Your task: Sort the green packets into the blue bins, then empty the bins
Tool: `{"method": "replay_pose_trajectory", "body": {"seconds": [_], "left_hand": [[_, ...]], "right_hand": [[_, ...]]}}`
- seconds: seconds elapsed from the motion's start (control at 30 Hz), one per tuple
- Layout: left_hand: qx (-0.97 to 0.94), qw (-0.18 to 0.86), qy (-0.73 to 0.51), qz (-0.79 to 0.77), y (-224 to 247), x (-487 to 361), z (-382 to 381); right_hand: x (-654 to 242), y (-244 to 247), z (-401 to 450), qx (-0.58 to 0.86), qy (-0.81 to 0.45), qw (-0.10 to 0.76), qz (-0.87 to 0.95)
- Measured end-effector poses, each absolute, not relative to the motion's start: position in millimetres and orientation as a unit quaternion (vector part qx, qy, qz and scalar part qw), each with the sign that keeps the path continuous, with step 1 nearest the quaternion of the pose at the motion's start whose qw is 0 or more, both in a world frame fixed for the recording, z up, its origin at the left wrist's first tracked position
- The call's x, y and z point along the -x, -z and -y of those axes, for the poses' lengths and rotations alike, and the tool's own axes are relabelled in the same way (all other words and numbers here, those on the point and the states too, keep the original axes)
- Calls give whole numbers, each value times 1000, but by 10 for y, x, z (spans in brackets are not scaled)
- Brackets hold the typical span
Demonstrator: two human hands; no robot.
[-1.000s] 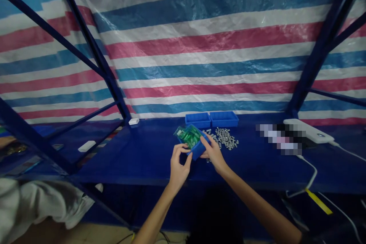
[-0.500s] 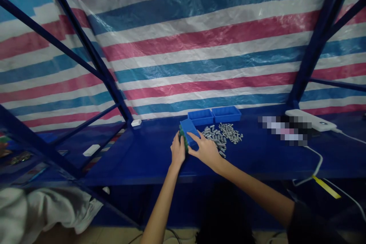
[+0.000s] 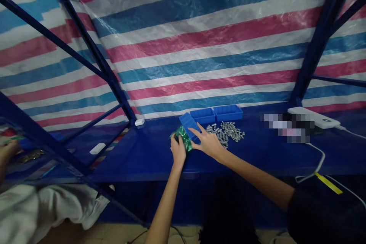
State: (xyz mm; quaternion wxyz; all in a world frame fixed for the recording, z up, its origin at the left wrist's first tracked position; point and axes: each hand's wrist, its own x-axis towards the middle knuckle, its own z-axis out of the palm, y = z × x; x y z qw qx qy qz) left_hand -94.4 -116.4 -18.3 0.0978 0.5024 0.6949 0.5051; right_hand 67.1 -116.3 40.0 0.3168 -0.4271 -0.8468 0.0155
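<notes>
Slanting lengthwise far-left to near-right, the blue bin (image 3: 188,122) adjoins green plastic (image 3: 187,142).

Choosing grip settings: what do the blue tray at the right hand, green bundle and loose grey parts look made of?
Blue tray: probably moulded plastic, satin; even colour, straight edges.
Green bundle: likely plastic, perhaps film, glossy; bright broken highlights.
Loose grey parts: probably metal, bare or plated; silvery with small glints.

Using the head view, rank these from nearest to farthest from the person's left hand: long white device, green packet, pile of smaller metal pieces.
1. Green packet: touching the left hand.
2. Pile of smaller metal pieces: to the right.
3. Long white device: farther right.
</notes>
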Motion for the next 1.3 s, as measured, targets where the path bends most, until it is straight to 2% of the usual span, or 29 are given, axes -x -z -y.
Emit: {"method": "replay_pose_trajectory", "body": {"seconds": [0.1,0.2,0.37,0.47,0.6,0.7,0.8,0.9,0.97,1.03,1.13,1.3], "left_hand": [[-468,110,-526,-702,185,933,1165],[-482,76,-507,-710,151,895,1219],[-554,-94,-495,-662,0,797,1369],[-657,-187,-437,-585,-185,734,1389],[-747,-248,-339,-515,-462,738,1307],[-804,-249,-248,-479,-588,838,1204],[-825,-256,-172,-473,-683,984,1027],[-791,-272,-121,-534,-812,1136,727],[-766,-267,-83,-579,-879,1230,491],[-749,-246,-32,-615,-883,1309,277],[-728,-198,-4,-656,-748,1394,61],[-719,-98,-57,-686,-511,1489,-93]], "right_hand": [[-753,-484,1096,422,-35,353,834],[-842,-602,1042,420,-55,391,817],[-994,-806,962,411,-133,534,727],[-1058,-915,902,390,-227,597,663],[-1085,-988,832,354,-396,582,616],[-1131,-938,745,328,-455,548,620],[-1299,-786,532,342,-420,542,643],[-1584,-536,208,405,-250,549,687],[-1783,-328,0,463,-124,527,702],[-1946,-115,-154,521,-55,479,704],[-2087,126,-277,560,-17,419,714],[-2116,148,-367,547,-36,409,730]]}}
